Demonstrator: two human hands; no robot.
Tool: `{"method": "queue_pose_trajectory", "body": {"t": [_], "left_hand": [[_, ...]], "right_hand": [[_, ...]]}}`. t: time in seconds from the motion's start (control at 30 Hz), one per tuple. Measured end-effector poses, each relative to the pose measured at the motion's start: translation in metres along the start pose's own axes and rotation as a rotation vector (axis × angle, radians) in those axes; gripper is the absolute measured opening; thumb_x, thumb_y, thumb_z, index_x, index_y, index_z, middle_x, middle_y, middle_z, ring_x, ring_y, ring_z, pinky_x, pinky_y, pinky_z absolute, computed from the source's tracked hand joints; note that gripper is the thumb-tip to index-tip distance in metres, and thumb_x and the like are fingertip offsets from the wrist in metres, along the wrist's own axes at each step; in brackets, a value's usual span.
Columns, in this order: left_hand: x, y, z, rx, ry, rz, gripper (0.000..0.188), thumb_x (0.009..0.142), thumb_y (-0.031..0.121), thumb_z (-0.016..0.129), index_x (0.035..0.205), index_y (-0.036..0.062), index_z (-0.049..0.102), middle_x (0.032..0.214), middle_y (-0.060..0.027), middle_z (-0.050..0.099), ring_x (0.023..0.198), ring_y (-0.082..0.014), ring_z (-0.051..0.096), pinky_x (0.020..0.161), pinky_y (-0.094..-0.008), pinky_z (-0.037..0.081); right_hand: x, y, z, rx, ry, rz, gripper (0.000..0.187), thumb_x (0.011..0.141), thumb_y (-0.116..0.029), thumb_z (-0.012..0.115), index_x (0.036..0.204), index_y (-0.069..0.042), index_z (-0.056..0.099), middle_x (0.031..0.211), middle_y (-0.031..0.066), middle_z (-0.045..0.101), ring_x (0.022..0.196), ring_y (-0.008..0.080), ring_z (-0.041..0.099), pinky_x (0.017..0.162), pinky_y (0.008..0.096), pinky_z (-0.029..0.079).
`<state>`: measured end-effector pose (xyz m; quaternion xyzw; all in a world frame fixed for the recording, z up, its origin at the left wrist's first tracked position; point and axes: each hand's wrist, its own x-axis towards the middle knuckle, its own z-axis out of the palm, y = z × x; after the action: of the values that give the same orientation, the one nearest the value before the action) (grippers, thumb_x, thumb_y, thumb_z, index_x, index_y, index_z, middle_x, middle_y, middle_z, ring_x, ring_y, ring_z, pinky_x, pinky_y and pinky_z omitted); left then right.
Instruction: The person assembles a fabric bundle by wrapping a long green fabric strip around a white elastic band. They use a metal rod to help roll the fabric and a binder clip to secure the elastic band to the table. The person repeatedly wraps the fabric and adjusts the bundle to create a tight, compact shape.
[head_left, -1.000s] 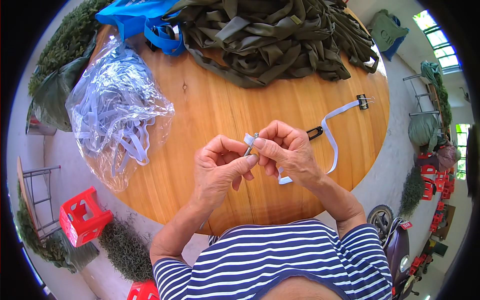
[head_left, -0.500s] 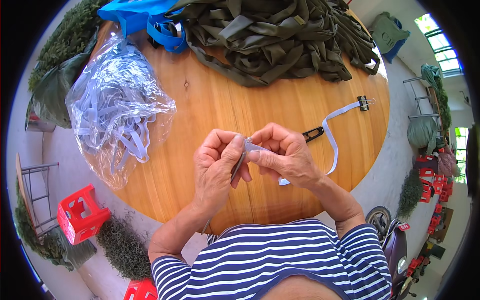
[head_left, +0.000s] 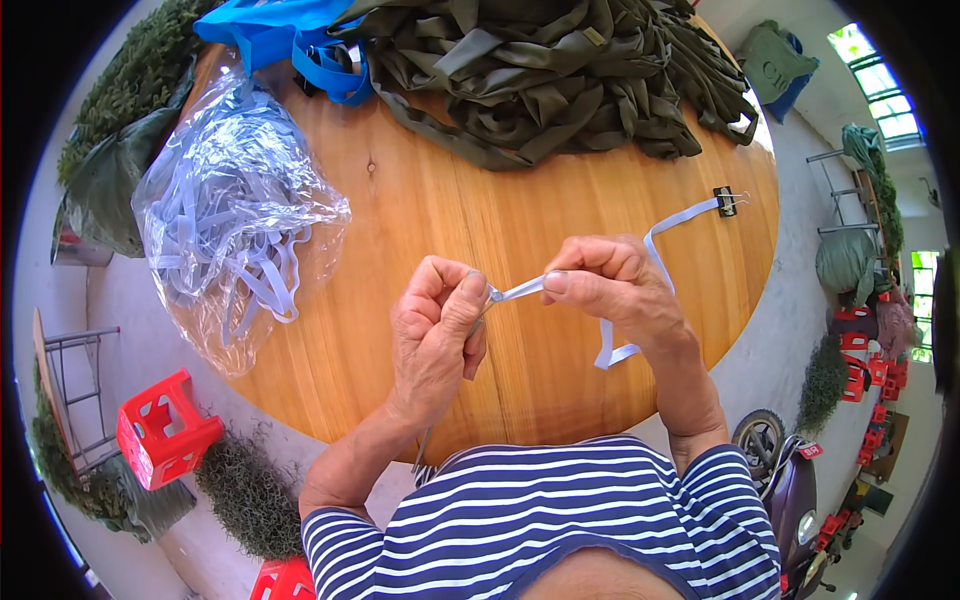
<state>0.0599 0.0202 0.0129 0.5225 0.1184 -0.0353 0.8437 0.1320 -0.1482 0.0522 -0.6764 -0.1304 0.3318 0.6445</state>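
Note:
My left hand [head_left: 436, 325] is closed, thumb and forefinger pinching the tip of a thin metal rod [head_left: 426, 445] whose lower end shows below my wrist. A narrow white elastic band [head_left: 522, 289] meets the rod at that pinch. It stretches taut to my right hand [head_left: 612, 285], which grips it between thumb and forefinger. More of the band hangs in a bend under my right hand. Its far part runs to a black binder clip [head_left: 726, 202] at the table's right side. How band and rod join is too small to tell.
On the round wooden table [head_left: 400, 220] lie a clear plastic bag [head_left: 240, 220] of white bands, a blue bag [head_left: 275, 30] and a dark green cloth heap [head_left: 540, 80]. A red stool [head_left: 168, 430] stands left; a motorbike [head_left: 790, 490] is at lower right.
My right hand has moved right and away from my left, drawing the band out straight between them. A black slotted object beside it is now hidden. My left hand stays put.

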Motion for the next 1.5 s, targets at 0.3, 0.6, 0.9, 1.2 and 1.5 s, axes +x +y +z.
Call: {"method": "queue_pose_trajectory", "body": {"t": [0.3,0.6,0.9,1.2,1.5], "left_hand": [[0.000,0.002,0.000,0.023,-0.071,-0.063,0.020,0.090,0.024,0.049,0.082,0.0069,0.042,0.047,0.0007,0.039,0.032,-0.0061,0.033,0.029,-0.0188,0.024],[0.014,-0.013,-0.008,0.207,-0.019,-0.086,0.020,0.089,0.024,0.050,0.082,0.0054,0.046,0.059,-0.0031,0.054,0.044,-0.0075,0.050,0.035,-0.0173,0.032],[0.022,-0.027,-0.005,0.431,-0.035,0.063,0.019,0.086,0.017,0.055,0.079,0.0003,0.056,0.063,-0.0016,0.054,0.053,-0.0058,0.048,0.045,-0.0198,0.038],[0.035,-0.022,-0.012,0.246,-0.188,-0.260,0.025,0.087,0.024,0.054,0.084,0.0003,0.060,0.071,-0.0054,0.061,0.060,-0.0119,0.060,0.046,-0.0227,0.046],[0.016,-0.014,-0.012,0.774,-0.200,0.234,0.024,0.087,0.018,0.050,0.087,-0.0039,0.061,0.066,-0.0096,0.059,0.057,-0.0135,0.055,0.053,-0.0269,0.043]], "right_hand": [[-0.002,0.007,-0.004,-0.046,-0.037,-0.047,0.016,0.083,-0.017,0.058,0.079,-0.002,0.062,0.064,-0.0039,0.053,0.058,0.0012,0.042,0.049,0.0182,0.031],[0.022,0.024,-0.035,-1.041,0.412,-0.566,0.022,0.083,-0.021,0.055,0.094,-0.003,0.061,0.080,0.0114,0.058,0.074,0.0257,0.054,0.067,0.0348,0.044],[0.114,-0.017,-0.046,-1.204,0.561,-0.813,0.015,0.079,-0.013,0.052,0.089,-0.008,0.062,0.079,0.0114,0.058,0.083,0.0293,0.056,0.073,0.0382,0.045],[0.168,-0.020,-0.034,-1.367,0.390,-0.929,0.014,0.079,-0.015,0.056,0.091,-0.016,0.063,0.083,0.0058,0.054,0.084,0.0229,0.056,0.069,0.0350,0.047],[0.083,0.019,0.006,-1.245,0.039,-1.081,0.020,0.070,-0.009,0.061,0.090,-0.013,0.061,0.078,0.0020,0.057,0.068,0.0204,0.057,0.055,0.0324,0.048]]}}
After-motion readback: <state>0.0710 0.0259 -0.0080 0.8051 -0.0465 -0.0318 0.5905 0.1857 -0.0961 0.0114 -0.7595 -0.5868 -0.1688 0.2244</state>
